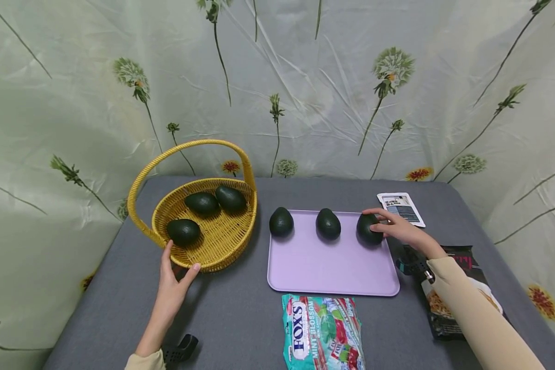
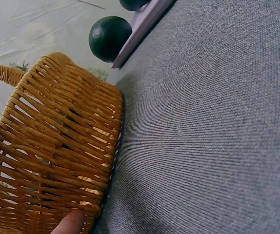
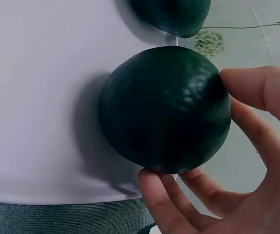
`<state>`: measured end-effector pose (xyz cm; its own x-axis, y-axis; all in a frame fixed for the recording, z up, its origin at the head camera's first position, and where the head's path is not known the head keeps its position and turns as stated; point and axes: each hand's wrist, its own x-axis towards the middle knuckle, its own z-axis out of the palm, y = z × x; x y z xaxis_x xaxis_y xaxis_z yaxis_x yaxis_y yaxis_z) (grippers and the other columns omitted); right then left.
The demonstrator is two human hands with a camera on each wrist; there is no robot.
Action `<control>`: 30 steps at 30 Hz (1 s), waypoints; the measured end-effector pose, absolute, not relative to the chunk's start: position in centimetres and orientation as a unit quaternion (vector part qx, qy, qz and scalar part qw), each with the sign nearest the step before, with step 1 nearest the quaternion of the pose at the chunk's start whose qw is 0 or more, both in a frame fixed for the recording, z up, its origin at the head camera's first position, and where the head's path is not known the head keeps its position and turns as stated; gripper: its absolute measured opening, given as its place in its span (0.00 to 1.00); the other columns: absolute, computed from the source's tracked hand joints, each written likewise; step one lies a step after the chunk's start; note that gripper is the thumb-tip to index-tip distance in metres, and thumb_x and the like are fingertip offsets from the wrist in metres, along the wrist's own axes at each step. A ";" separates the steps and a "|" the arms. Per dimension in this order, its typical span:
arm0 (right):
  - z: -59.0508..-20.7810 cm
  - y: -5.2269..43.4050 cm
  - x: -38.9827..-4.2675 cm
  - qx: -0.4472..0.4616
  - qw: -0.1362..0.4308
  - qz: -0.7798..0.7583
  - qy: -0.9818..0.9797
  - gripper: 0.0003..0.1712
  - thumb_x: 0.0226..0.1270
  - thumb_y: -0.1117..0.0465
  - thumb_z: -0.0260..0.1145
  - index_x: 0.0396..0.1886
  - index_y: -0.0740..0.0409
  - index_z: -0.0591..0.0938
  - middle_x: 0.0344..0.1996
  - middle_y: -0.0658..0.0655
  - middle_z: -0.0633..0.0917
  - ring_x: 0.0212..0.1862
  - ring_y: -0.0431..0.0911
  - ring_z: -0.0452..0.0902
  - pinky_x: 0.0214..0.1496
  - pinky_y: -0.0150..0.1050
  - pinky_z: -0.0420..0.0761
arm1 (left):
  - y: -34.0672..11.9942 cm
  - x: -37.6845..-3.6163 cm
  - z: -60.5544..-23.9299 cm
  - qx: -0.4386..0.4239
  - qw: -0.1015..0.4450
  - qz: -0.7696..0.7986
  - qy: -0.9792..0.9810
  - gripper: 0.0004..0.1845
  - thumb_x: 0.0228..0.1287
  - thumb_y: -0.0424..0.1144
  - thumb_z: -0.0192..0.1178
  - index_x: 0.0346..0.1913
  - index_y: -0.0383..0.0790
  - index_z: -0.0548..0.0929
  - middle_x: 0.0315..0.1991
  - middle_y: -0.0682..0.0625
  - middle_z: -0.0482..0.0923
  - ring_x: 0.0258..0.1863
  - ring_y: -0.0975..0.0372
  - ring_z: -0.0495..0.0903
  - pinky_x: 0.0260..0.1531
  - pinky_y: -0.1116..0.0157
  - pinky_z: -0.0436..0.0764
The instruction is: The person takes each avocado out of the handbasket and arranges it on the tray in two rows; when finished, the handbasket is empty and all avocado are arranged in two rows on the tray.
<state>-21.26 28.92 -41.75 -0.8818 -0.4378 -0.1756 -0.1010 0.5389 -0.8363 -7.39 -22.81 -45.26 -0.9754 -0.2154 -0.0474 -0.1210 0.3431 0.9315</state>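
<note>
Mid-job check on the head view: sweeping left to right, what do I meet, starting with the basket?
Yellow basket → avocado at the left end of the tray → middle avocado → avocado held by the right hand → white-edged packet → black bag.

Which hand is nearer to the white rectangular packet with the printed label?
Right. The right hand holds the rightmost dark-green oval avocado, close beside the packet. The left hand is well off to the left, touching the near side of the yellow woven basket.
</note>
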 end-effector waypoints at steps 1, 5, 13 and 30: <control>-41.7 28.9 -21.2 -0.158 0.184 -0.456 0.857 0.28 0.70 0.61 0.60 0.67 0.64 0.66 0.61 0.75 0.67 0.58 0.66 0.66 0.45 0.47 0.75 | -22.8 -7.4 -45.3 0.102 0.043 -0.564 -0.819 0.48 0.69 0.42 0.58 0.76 0.48 0.33 0.75 0.39 0.30 0.68 0.37 0.48 0.60 0.38 0.55; -41.7 29.0 -21.2 -0.156 0.174 -0.460 0.857 0.28 0.69 0.62 0.60 0.66 0.65 0.67 0.61 0.74 0.67 0.60 0.67 0.63 0.48 0.50 0.74 | -22.8 -7.4 -45.3 0.102 0.043 -0.566 -0.817 0.48 0.69 0.42 0.58 0.76 0.48 0.33 0.75 0.39 0.30 0.68 0.37 0.47 0.59 0.38 0.56; -41.4 29.1 -21.1 -0.151 0.158 -0.449 0.866 0.28 0.70 0.61 0.59 0.67 0.65 0.67 0.61 0.74 0.67 0.59 0.67 0.65 0.50 0.53 0.73 | -22.9 -7.4 -45.3 0.099 0.044 -0.567 -0.817 0.48 0.69 0.42 0.58 0.76 0.47 0.33 0.75 0.39 0.29 0.69 0.37 0.47 0.60 0.38 0.54; -38.9 27.7 -21.7 -0.178 0.086 -0.467 0.862 0.24 0.73 0.65 0.56 0.65 0.69 0.68 0.59 0.73 0.70 0.57 0.64 0.69 0.47 0.28 0.72 | -22.8 -7.3 -45.3 0.099 0.046 -0.568 -0.816 0.48 0.69 0.41 0.58 0.76 0.47 0.33 0.74 0.38 0.31 0.68 0.36 0.49 0.59 0.38 0.56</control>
<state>-21.67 27.74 -38.93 -0.9220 -0.3868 0.0171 -0.2255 0.5007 -0.8357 -7.34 -22.84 -45.25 -0.9763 -0.2134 -0.0366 -0.1085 0.3356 0.9357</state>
